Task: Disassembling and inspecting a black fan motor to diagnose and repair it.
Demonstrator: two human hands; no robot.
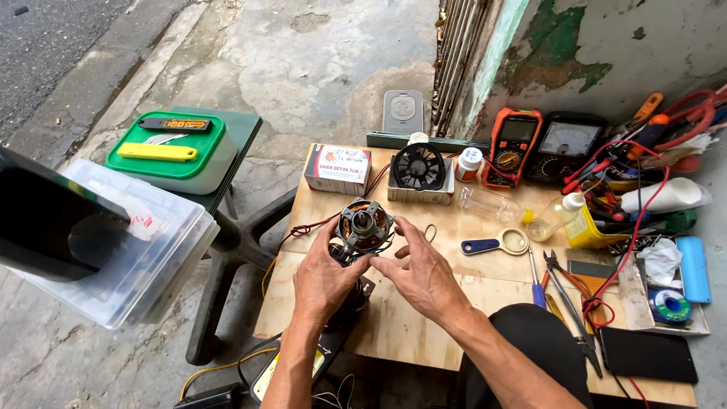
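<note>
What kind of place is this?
Probably an outdoor roadside repair stall for electrical goods: a plywood table on bare concrete, two test meters, pliers, and a small motor in the person's hands.

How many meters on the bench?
2: an orange digital multimeter at the back by the wall, and a dark analog meter right beside it. More could be hidden under the tool pile.

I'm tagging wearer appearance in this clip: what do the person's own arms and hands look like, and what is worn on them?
Both forearms are bare, with no sleeves showing. The left hand and right hand wear no gloves; no rings, watch or wristband show. Dark trousers cover the knee at the lower right.
</note>
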